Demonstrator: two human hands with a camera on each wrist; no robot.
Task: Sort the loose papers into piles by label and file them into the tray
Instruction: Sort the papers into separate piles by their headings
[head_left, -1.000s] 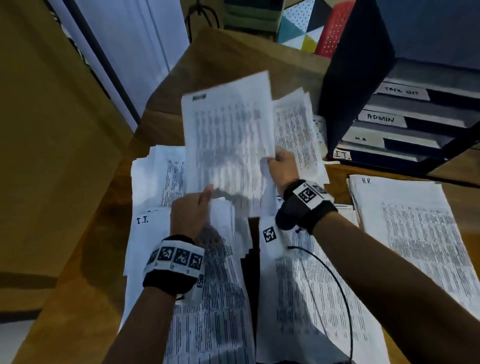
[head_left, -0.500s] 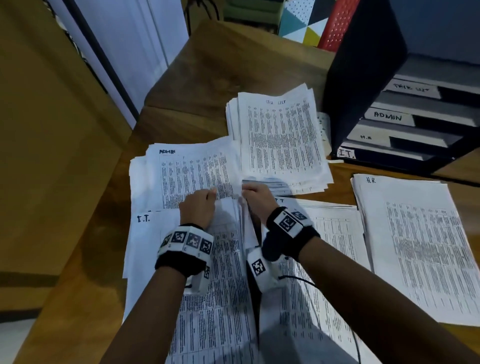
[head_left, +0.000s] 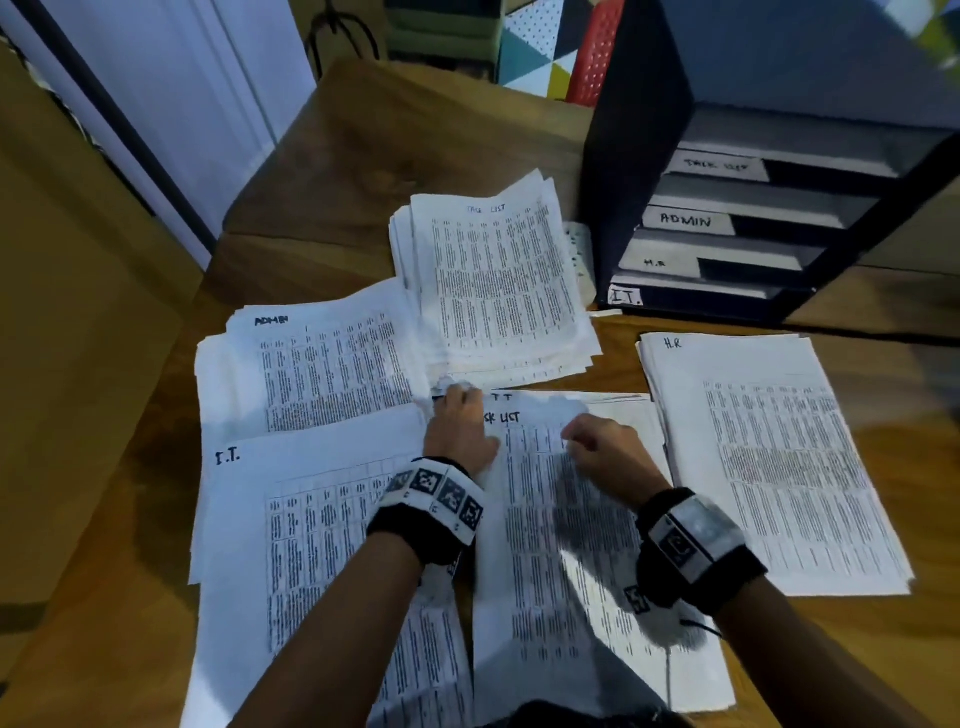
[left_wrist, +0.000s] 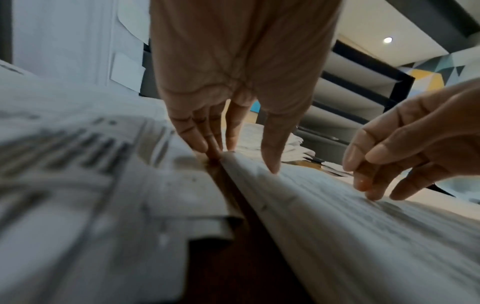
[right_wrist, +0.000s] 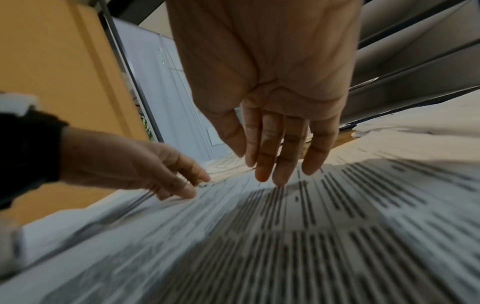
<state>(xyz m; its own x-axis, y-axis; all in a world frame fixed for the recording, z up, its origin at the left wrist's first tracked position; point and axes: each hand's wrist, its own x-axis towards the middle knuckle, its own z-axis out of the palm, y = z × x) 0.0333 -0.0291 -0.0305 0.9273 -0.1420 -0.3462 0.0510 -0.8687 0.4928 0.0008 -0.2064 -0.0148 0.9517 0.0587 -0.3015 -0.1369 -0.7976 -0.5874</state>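
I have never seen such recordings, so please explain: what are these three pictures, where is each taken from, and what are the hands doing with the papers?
No machine here: a person wears three cameras. The head view looks down at a wooden table. Each wrist view looks along one hand at its fingers.

On the table lie paper piles headed ADMIN, TASK LIST, H.R and I.T.. At the back right stands a black tray whose shelves carry the same labels.

The left hand rests its fingertips at the edge of the middle stack, whose top sheet reads TASK LIST. The right hand touches that sheet. Neither hand holds anything.
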